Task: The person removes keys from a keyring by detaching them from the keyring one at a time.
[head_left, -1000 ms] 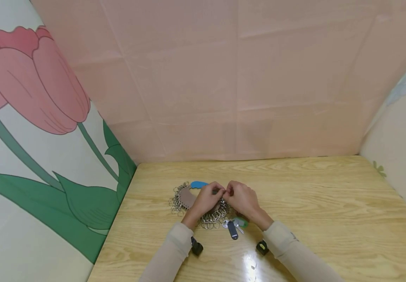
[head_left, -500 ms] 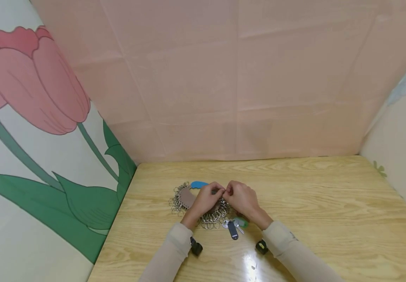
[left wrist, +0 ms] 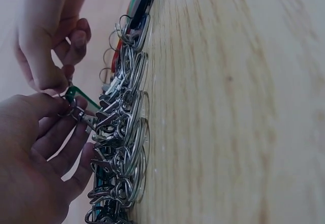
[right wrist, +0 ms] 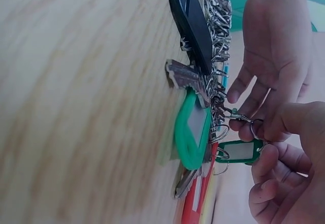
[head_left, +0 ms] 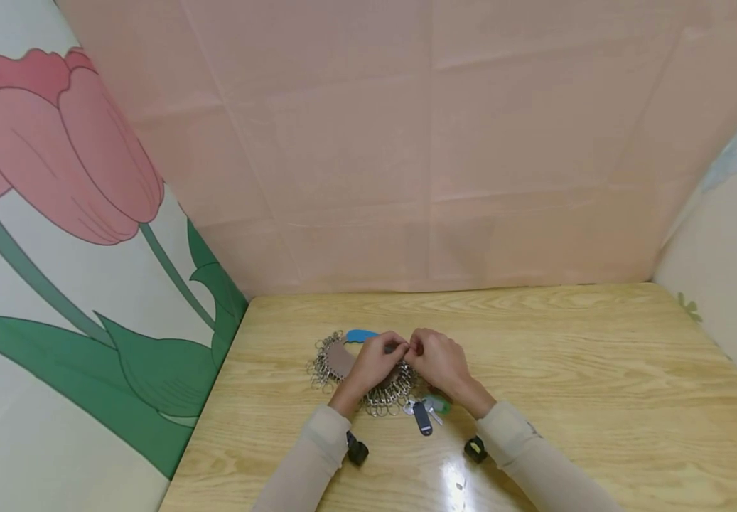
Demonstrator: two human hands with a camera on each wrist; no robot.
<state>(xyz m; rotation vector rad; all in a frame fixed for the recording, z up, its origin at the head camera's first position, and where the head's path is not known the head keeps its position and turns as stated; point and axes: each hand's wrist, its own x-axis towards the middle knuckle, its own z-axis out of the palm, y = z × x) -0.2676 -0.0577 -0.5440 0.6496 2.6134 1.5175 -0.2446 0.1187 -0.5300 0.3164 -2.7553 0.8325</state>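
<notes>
My left hand (head_left: 374,366) pinches a small metal key ring (right wrist: 257,128) on a swivel clasp. Close against it, my right hand (head_left: 441,364) pinches the end of a green key tag (right wrist: 238,152) with a pale label. The ring and the tag's end meet at the fingertips; whether they are linked is hidden. Beneath the hands lies a curved brown holder (head_left: 339,358), its edge crowded with metal clasps and rings (left wrist: 129,122). Near my right hand, in the right wrist view, lie another green key tag (right wrist: 193,127), a key (right wrist: 185,76) and a black tag (right wrist: 190,26).
A blue tag (head_left: 360,335) lies at the holder's far side. In the right wrist view a red tag (right wrist: 194,203) shows low down. The wooden table (head_left: 566,370) meets a pink wall covering (head_left: 432,178) behind and a tulip-printed wall (head_left: 55,142) on the left.
</notes>
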